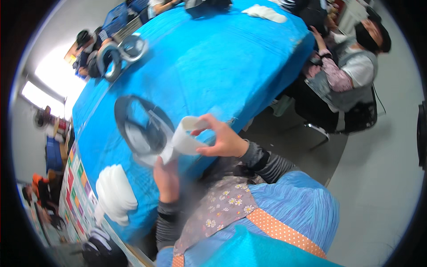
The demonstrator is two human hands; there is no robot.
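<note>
A grey cap or visor (153,135) with a pale inside is held over the blue-covered table, its hollow side facing up. My left hand (167,180), smeared by motion, grips its near edge, with the thumb where cap and white strip meet. In my right hand (227,140), thumb and fingers are closed round a broad white soft strip (181,139) bent into a loop. The strip's lower end reaches the cap's near right edge; whether it is fastened there I cannot tell. A stack of white pads (116,193) lies to the left of my left hand.
The blue cloth (200,66) covers a large table. More grey caps (110,62) lie at its far left edge, dark items (207,6) and white pads (264,13) at the far side. A seated person (342,75) is at the right; others sit farther off. A black-and-white object (102,247) stands lower left.
</note>
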